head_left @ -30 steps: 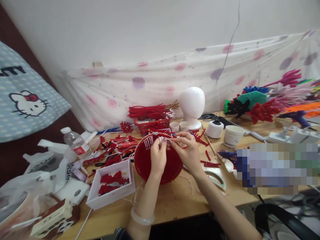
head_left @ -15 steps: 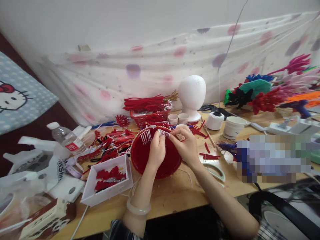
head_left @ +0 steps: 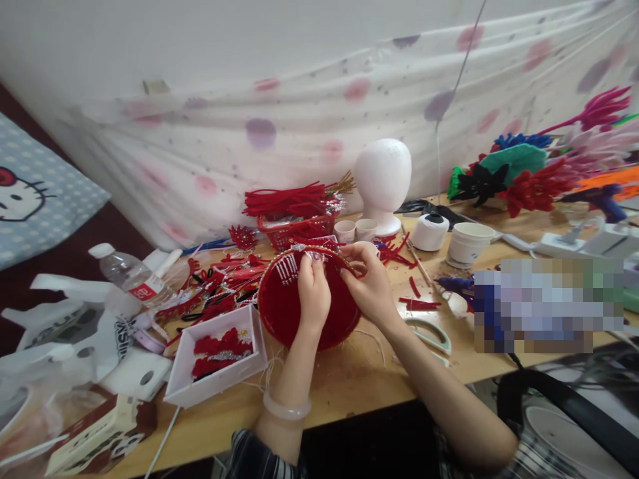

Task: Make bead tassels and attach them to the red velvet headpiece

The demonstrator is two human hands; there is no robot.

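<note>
A round dark red fan-like piece (head_left: pixel 282 309) with a beaded gold rim is held upright over the table edge. Silver comb-like beaded fringe (head_left: pixel 287 268) hangs at its upper left. My left hand (head_left: pixel 314 293), with a pale bangle on the wrist, pinches the upper rim at its middle, where small silvery beads show. To the right, my right hand (head_left: pixel 368 283) has its fingers closed around the upper right rim. The fingertips partly hide the bits between them.
A white box (head_left: pixel 217 356) with red pieces stands at left, near a bottle (head_left: pixel 132 276) and plastic bags. Behind are a red basket (head_left: pixel 297 229), foam head (head_left: pixel 383 179), cups and thread spool (head_left: pixel 430 231). Scissors (head_left: pixel 429 336) lie right; flowers stand far right.
My right hand has moved off my left fingertips to the right along the rim. The view has shifted slightly.
</note>
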